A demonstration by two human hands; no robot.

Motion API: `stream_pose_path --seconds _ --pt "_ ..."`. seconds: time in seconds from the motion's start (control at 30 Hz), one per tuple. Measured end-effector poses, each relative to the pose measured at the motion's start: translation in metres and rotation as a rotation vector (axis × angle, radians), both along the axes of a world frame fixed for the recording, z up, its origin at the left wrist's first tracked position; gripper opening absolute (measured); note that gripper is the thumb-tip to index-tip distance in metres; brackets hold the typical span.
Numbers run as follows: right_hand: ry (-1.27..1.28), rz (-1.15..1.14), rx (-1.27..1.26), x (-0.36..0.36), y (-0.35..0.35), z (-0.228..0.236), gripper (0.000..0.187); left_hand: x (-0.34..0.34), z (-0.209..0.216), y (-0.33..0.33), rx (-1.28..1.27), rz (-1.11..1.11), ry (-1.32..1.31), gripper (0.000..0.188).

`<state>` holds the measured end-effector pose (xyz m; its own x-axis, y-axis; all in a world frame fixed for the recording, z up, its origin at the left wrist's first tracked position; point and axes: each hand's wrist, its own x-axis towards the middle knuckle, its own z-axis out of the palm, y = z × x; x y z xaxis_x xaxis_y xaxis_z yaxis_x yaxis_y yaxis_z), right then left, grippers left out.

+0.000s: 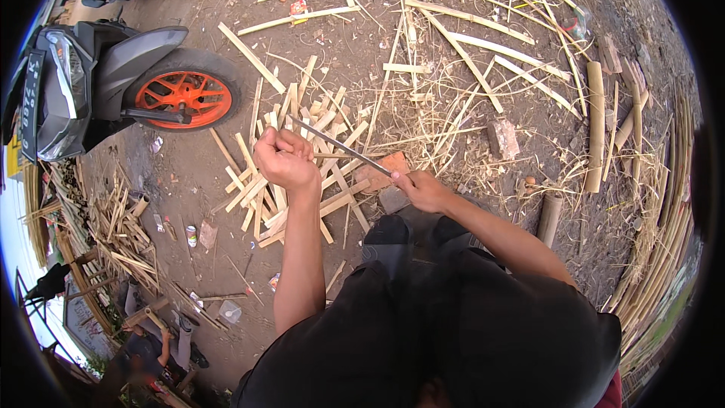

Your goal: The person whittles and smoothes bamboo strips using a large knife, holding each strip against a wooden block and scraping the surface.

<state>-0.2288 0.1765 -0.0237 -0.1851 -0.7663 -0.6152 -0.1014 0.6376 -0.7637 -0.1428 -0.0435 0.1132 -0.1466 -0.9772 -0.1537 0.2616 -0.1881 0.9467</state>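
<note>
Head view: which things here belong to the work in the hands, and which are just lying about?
In hand:
left hand and right hand, gripping the two ends of a thin dark strip
pile of split bamboo pieces beneath it

Lying about:
scooter
brick
small can
long bamboo poles

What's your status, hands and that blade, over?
Left hand fisted on one end of the long blade. Right hand grips the other end. Bamboo offcuts piled beneath.
</note>
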Motion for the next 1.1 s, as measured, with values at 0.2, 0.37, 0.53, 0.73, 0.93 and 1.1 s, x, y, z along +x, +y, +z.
stream_pose_path --seconds 0.2,0.37,0.53,0.73,0.93,1.1 --pt "0.378 -0.023 0.146 -0.007 0.047 -0.087 0.076 0.013 -0.002 -0.01 -0.033 0.024 0.05 0.039" --pt "0.047 0.041 0.039 -0.001 0.005 -0.023 0.077 0.008 0.003 -0.011 0.022 0.153 -0.011 0.038" --pt "0.343 0.079 0.176 -0.01 0.043 -0.084 0.075 0.023 -0.007 -0.017 0.03 0.044 0.068 0.038" --pt "0.144 -0.023 0.108 0.019 0.008 -0.045 0.076 0.024 -0.004 -0.02 0.029 0.103 0.041 0.037" --pt "0.179 0.004 0.093 0.012 -0.001 -0.039 0.08 0.027 -0.005 -0.005 0.025 0.129 0.017 0.036" --pt "0.079 0.061 0.142 -0.007 -0.009 -0.016 0.08 0.017 -0.002 -0.008 0.053 0.143 0.027 0.034"
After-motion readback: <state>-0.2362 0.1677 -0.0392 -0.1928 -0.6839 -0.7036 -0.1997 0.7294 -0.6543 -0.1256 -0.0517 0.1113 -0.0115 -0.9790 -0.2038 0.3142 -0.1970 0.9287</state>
